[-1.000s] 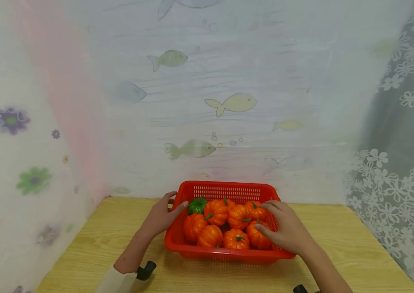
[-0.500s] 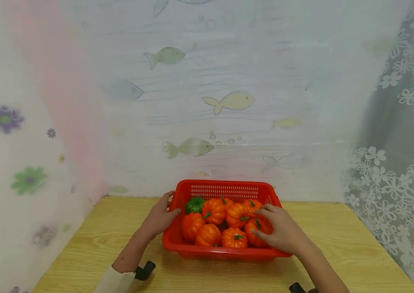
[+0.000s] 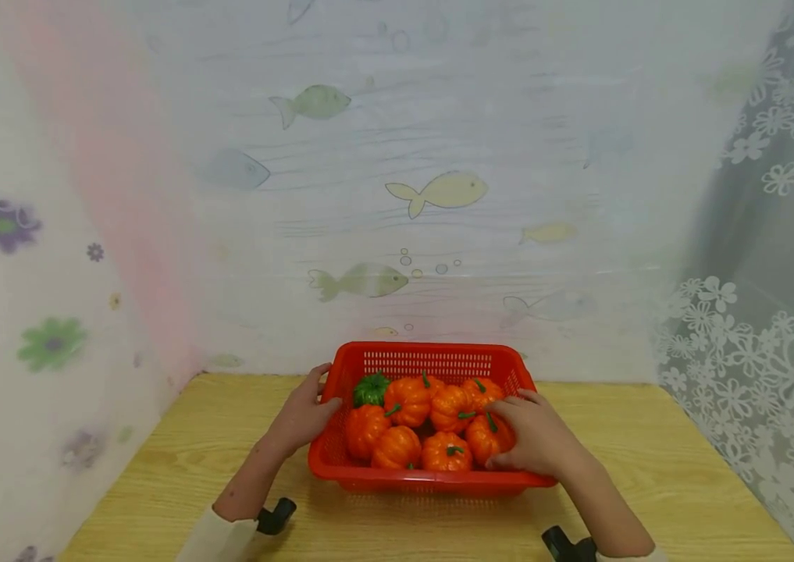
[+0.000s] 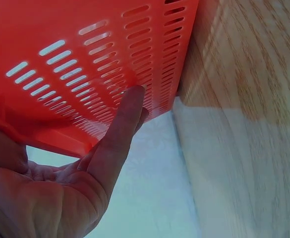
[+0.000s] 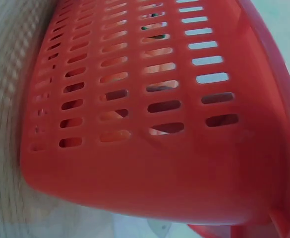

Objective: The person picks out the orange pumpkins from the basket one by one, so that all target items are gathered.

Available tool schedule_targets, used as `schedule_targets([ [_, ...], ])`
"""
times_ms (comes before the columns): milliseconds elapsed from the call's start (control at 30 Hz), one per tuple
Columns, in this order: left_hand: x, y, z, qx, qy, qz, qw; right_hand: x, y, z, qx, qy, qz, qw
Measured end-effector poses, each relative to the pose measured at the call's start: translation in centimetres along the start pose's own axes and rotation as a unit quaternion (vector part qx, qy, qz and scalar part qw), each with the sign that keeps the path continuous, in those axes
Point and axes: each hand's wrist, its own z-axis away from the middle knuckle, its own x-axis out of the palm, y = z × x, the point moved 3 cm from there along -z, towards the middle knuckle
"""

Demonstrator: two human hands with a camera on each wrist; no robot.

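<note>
A red plastic basket [image 3: 432, 478] with slotted walls holds several small orange pumpkins [image 3: 395, 448] with green stems. One green pumpkin [image 3: 372, 389] lies in its back left corner. At the basket's left side, my left hand [image 3: 304, 414] holds the rim, the thumb over the edge and the fingers [image 4: 117, 134] along the outer wall. My right hand [image 3: 540, 437] reaches over the right rim, its fingers and thumb spread about the front right orange pumpkin [image 3: 488, 439]. In the right wrist view only the basket's outer wall [image 5: 149, 173] shows; the hand is hidden.
The basket stands on a light wood table [image 3: 242, 437]. Close behind it hangs a pale curtain [image 3: 263, 234] with fish prints. Flower-patterned sheets close off both sides. Black wrist straps [image 3: 275, 517] show at both wrists.
My right thumb has moved down toward the front of the right orange pumpkin, widening the hand around it. My left thumb has drawn back onto the basket's rim. The head view has shifted slightly.
</note>
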Motion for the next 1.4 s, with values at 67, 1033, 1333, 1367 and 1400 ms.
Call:
schedule_targets([
  [67, 0.0, 0.0, 0.1, 0.0, -0.001, 0.0, 1.0, 0.0, -0.1, -0.1, 0.003, -0.006, 0.007, 1.0],
  [1033, 0.3, 0.2, 0.3, -0.002, 0.012, 0.004, 0.9999, 0.4, 0.6, -0.4, -0.009, 0.014, 0.009, 0.9998],
  [1333, 0.2, 0.2, 0.2, -0.005, 0.017, -0.001, 0.9998, -0.4, 1.0, -0.1, -0.02, 0.023, -0.041, 0.9987],
  [1367, 0.2, 0.1, 0.2, -0.004, 0.017, -0.001, 0.9998, -0.5, 1.0, -0.1, -0.018, 0.023, -0.044, 0.9986],
  [1400, 0.2, 0.1, 0.2, -0.004, 0.018, -0.002, 0.9998, -0.7, 1.0, 0.0, -0.019, 0.024, -0.049, 0.9983],
])
